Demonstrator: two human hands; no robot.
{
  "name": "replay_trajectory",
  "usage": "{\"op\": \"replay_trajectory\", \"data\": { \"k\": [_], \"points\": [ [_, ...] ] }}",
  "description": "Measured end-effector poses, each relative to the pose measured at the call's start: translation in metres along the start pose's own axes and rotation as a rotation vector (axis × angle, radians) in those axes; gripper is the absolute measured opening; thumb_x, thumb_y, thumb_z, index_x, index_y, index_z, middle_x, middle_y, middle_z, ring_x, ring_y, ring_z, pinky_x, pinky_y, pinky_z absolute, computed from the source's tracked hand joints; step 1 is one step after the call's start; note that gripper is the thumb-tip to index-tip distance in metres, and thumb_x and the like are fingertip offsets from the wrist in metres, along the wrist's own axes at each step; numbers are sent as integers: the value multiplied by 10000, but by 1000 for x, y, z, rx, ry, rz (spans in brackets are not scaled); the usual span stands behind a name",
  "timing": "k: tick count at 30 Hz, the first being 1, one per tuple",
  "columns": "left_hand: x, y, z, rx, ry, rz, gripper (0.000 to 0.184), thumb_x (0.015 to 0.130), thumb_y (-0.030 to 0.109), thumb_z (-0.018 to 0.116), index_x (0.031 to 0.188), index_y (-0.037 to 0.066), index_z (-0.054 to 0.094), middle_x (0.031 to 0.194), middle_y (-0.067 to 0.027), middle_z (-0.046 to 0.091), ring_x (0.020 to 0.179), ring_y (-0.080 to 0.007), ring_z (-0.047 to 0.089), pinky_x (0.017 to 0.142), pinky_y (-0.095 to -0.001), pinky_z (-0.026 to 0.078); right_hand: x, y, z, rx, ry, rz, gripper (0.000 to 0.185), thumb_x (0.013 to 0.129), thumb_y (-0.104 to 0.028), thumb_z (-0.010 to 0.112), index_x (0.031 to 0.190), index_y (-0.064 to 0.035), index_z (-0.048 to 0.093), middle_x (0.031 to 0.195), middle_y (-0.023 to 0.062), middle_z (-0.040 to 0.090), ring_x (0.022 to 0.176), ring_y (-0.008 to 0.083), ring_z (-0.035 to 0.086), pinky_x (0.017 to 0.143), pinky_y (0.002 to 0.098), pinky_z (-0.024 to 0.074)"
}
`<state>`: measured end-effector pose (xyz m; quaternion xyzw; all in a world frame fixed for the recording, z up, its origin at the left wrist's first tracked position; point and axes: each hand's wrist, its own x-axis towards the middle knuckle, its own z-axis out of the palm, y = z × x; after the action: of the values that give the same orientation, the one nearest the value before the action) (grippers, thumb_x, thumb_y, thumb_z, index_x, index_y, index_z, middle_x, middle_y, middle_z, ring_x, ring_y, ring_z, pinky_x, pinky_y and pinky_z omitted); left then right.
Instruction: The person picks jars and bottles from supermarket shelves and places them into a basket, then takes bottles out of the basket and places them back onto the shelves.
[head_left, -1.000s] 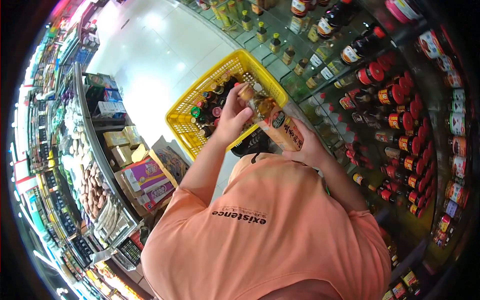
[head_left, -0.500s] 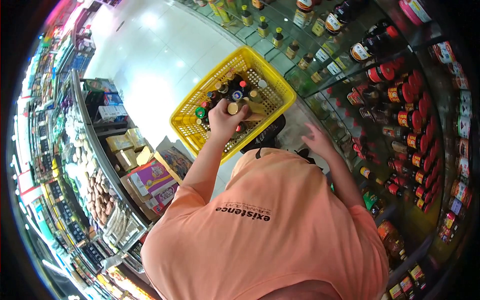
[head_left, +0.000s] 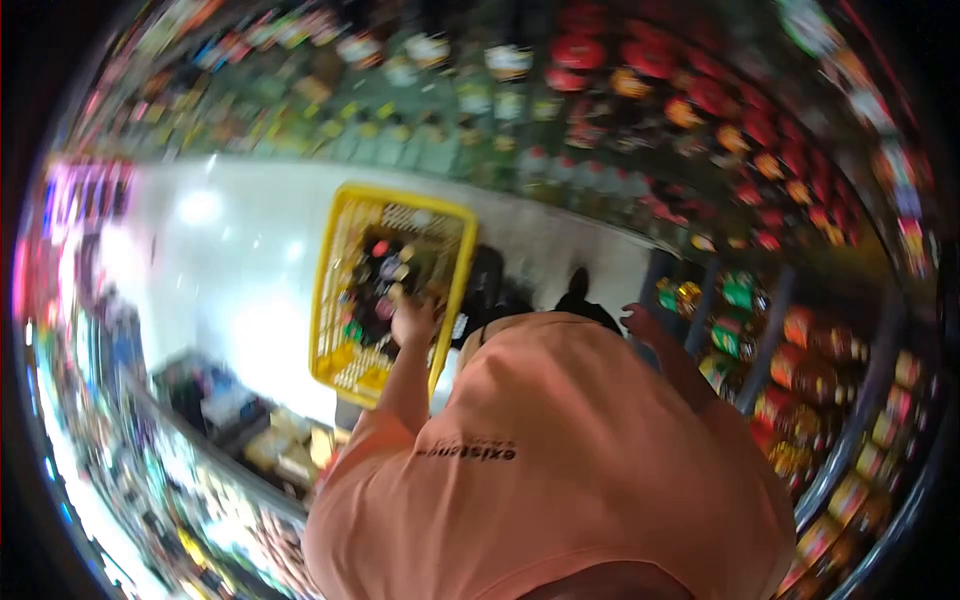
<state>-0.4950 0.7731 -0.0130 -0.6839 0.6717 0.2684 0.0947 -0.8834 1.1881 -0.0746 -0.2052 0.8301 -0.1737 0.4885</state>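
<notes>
So the left hand (head_left: 412, 320) is down in the basket (head_left: 322, 300), right at the bottles (head_left: 388, 268) just past its fingers. Pretty blurry, so can't tell if it's gripping one. Right hand (head_left: 642, 324) is well apart from the basket, fingers loosely open, nothing in it that I can see, with jugs (head_left: 738, 290) just to its right.

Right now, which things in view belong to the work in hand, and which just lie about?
In the work:
yellow perforated plastic basket
dark bottles with coloured caps, inside it
left hand, among them
right hand, outside the basket

Just about:
red-lidded jars, shelved
green-labelled bottles
tan boxes, blurred
</notes>
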Motion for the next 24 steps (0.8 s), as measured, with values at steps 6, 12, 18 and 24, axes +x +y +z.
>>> {"op": "replay_trajectory", "data": {
  "k": [6,12,18,24],
  "points": [
    [26,-8,46,90,-96,-8,486,787,421,659,1064,22,677,1079,-258,705,1042,-440,672,913,-519,534,-36,1,-60,161,235,-57,369,945,-244,667,1255,-58,591,933,100,692,802,177,658,733,367,539],
    [34,-8,65,159,-98,-56,576,807,373,629,1131,-104,648,1089,-336,676,1089,-454,654,934,-488,523,-77,-42,-192,523,854,-267,245,938,-141,676,1168,-66,638,801,26,641,722,114,638,641,283,527],
    [50,-18,81,239,-154,-125,532,799,358,640,1159,-33,680,1193,-273,669,1141,-411,637,972,-474,513,-120,-62,-338,586,1067,-371,230,965,-92,639,1192,-57,617,941,20,642,852,110,622,727,264,532],
    [95,-65,109,24,-172,-134,722,735,446,691,1186,-110,600,1080,-263,703,918,-336,726,806,-416,589,-121,-88,-440,46,1353,-406,494,870,-240,738,1307,-91,562,1199,158,644,1043,320,653,901,406,529]
  ]
}}
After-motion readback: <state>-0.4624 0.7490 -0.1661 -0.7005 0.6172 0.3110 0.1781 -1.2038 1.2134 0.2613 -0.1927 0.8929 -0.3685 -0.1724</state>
